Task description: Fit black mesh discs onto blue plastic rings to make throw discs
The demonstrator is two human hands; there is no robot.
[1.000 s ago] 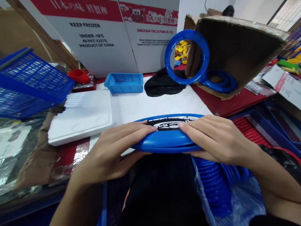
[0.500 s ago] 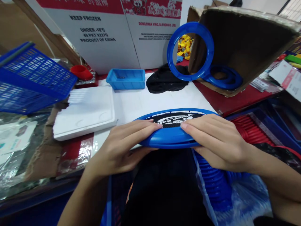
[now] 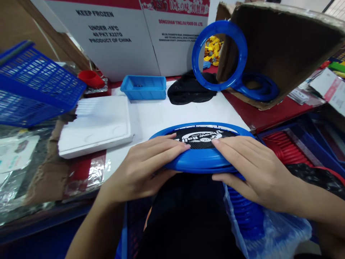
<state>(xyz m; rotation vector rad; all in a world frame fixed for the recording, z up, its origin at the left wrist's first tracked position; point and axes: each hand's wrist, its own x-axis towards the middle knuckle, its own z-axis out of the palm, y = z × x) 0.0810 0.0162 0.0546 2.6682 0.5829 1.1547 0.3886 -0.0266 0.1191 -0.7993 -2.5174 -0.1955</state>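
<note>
A round blue plastic frame (image 3: 201, 160) with a black mesh centre (image 3: 202, 139) printed "Throw Ball" is tilted in front of my body, its near edge towards me. My left hand (image 3: 147, 162) grips its near left rim, fingers on top and thumb beneath. On the near right rim lies my right hand (image 3: 253, 167), fingers over the top, with its thumb lower and a little apart from the underside. Part of the rim is hidden under both hands.
Behind stand a light blue tray (image 3: 145, 88), black mesh pieces (image 3: 192, 89) and a carton (image 3: 283, 46) with blue rings (image 3: 198, 61). A white foam block (image 3: 94, 126) and a blue basket (image 3: 40, 86) are left. Bagged blue rings (image 3: 246, 212) and red rings (image 3: 285, 145) are right.
The frame has tipped slightly, so more of its mesh and print shows. My right hand has shifted a little right, and its thumb has dropped from the underside. My left hand keeps its grip.
</note>
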